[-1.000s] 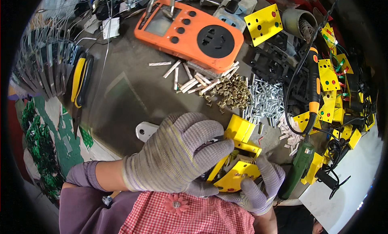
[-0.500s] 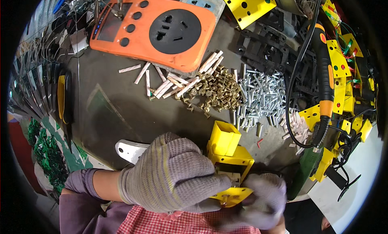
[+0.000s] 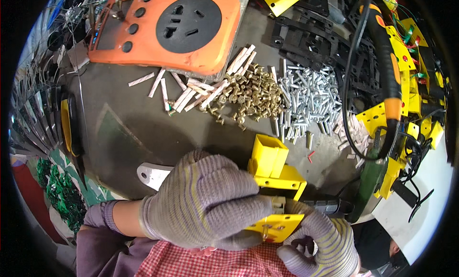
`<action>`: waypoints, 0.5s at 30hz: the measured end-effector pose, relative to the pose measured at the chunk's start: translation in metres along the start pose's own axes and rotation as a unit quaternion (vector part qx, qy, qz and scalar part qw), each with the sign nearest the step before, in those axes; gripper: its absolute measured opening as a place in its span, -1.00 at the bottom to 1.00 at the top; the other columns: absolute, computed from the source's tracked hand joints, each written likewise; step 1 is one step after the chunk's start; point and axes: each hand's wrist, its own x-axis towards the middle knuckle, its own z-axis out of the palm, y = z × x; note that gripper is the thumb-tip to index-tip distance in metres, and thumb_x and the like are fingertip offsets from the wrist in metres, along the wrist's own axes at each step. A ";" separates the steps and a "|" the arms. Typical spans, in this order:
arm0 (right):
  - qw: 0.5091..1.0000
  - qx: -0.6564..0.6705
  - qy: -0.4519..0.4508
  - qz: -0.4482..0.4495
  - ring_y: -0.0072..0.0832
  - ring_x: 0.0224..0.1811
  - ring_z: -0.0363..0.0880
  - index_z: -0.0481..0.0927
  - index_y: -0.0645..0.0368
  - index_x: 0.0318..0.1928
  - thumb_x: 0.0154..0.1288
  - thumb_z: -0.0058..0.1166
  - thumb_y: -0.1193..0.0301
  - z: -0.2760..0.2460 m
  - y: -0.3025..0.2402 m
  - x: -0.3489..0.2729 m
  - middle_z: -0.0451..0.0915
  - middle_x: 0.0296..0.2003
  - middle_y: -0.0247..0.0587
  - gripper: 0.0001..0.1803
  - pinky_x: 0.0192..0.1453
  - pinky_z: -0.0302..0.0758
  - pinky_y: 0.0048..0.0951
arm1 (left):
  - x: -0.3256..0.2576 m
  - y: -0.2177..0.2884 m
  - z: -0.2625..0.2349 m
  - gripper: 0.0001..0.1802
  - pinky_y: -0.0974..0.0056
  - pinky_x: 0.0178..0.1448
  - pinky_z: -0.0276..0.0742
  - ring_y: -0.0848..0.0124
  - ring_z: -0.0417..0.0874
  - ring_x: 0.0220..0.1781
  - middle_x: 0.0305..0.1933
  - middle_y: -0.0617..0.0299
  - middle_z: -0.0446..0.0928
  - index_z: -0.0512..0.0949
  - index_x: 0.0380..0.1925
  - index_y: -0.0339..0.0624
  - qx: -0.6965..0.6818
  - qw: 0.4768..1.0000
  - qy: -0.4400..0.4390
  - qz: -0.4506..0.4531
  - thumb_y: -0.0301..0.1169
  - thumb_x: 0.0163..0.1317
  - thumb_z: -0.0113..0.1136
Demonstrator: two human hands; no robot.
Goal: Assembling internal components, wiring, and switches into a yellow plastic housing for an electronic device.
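My left hand (image 3: 203, 200), in a grey-purple striped knit glove, is closed on a small yellow metal plate (image 3: 281, 225) with holes and screw ends showing. A pale block-like part (image 3: 278, 204) sits just behind the plate, partly hidden by my fingers. My right hand (image 3: 325, 243), gloved alike, is beside the plate's right edge. Its index finger reaches along that edge, and the thumb stands apart below. Beyond them are a yellow bracket (image 3: 282, 177) and a yellow box-shaped piece (image 3: 268, 156). A flat white bar (image 3: 154, 176) with a hole lies partly under my left hand.
Brass screws (image 3: 253, 95), silver screws (image 3: 311, 100) and pale striped sticks (image 3: 186, 97) lie in piles ahead. An orange socket meter (image 3: 165, 31) stands far left. Black plastic frames (image 3: 306, 40) and a black-orange handled tool (image 3: 389, 62) with its cable are right. Yellow-black pliers (image 3: 71, 129) lie left.
My right hand, blurred before, has moved slightly right and its fingers now show apart. The yellow plate has turned, showing more of its face. The whole view has shifted a little.
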 end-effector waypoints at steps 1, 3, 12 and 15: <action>0.998 0.061 -0.014 0.029 -0.51 -0.59 0.57 0.46 0.20 0.31 0.28 0.27 0.42 0.002 -0.002 0.000 0.61 -0.50 -0.32 -0.41 -0.47 0.53 -0.48 | 0.000 0.001 0.000 -0.25 0.12 -0.27 0.53 0.21 0.59 -0.27 -0.06 0.17 0.51 0.63 0.02 -0.05 0.016 1.000 0.006 0.005 -0.12 -0.31 0.58; 0.970 0.053 -0.105 0.212 -0.55 -0.48 0.68 0.52 0.25 0.17 0.00 0.51 0.38 -0.006 -0.009 0.000 0.72 -0.36 -0.25 -0.30 -0.40 0.56 -0.55 | 0.001 0.004 0.000 -0.34 0.08 -0.08 0.52 0.21 0.60 -0.19 -0.01 0.06 0.57 0.67 -0.06 -0.08 0.056 0.998 0.005 0.017 0.04 -0.11 0.59; 0.979 0.117 0.100 0.136 -0.64 -0.22 0.66 0.43 0.42 0.18 0.21 0.14 0.60 0.038 0.003 -0.012 0.68 -0.27 -0.25 -0.51 -0.11 0.60 -0.57 | 0.020 0.055 0.009 0.16 -0.01 0.08 0.48 0.09 0.48 0.08 0.11 0.15 0.47 0.42 0.34 -0.12 0.352 0.928 -0.116 0.020 0.12 -0.39 0.52; 0.984 0.079 0.127 0.101 -0.79 -0.60 0.46 0.51 0.32 0.14 0.31 0.11 0.50 0.040 0.006 -0.007 0.59 -0.44 -0.41 -0.61 -0.59 0.32 -0.70 | 0.013 0.059 0.022 0.18 -0.03 0.07 0.51 0.07 0.49 0.10 0.14 0.05 0.46 0.39 0.35 -0.14 0.441 0.887 -0.130 0.045 0.11 -0.37 0.57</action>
